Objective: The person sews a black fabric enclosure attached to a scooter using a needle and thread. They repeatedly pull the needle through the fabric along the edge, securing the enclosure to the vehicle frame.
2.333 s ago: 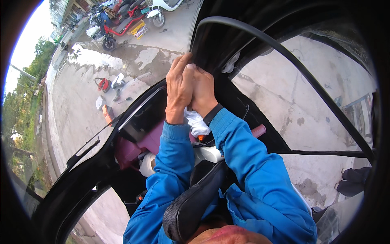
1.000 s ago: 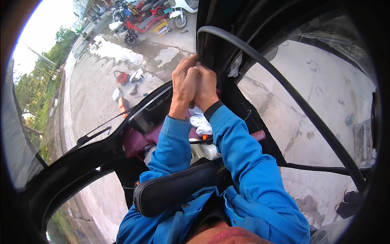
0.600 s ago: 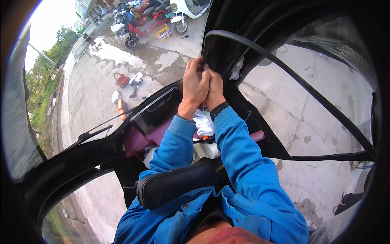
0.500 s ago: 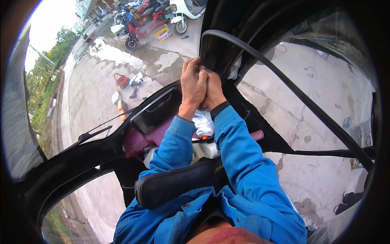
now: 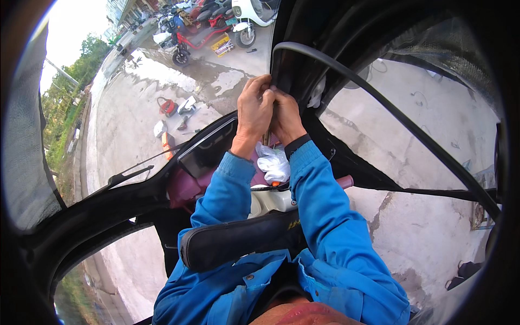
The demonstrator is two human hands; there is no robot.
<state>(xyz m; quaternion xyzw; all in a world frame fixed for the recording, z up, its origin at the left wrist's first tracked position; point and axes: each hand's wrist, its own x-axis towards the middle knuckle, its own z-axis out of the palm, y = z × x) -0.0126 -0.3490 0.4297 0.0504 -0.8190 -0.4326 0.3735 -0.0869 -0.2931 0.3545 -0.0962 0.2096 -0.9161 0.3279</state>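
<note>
1. Head view, nearest first: blue sleeves (image 5: 325, 216) rise from the lower edge, and a black padded bar (image 5: 238, 244) lies across them just below the elbows.
2. Beyond the bar sits a cream-coloured panel (image 5: 271, 200), with a crumpled white cloth (image 5: 273, 162) just above it, between the two forearms and below the wrists.
3. Left hand (image 5: 253, 111) and right hand (image 5: 284, 116) are raised together above the cloth, pressed against each other, fingers curled shut and pinching the black rubber strip (image 5: 379, 103) at the spot where it meets the dark frame (image 5: 292, 32).
4. From the hands the rubber strip loops up over them, then runs away in a long curve to the right and down towards the picture's right rim.
5. Left of the cloth lies a maroon part (image 5: 184, 187) under a dark glass pane (image 5: 208, 151), and further left a wiper arm (image 5: 127, 174) rests on the black bodywork.
6. Outside, beyond the hands, is wet, patchy grey concrete ground (image 5: 130, 114); a small red object (image 5: 167, 105) and some scattered bits lie on it, above the wiper arm.
7. Farthest off, above the hands, parked scooters (image 5: 216, 27) stand in a row; green trees (image 5: 70, 81) line the left edge under a bright sky.
</note>
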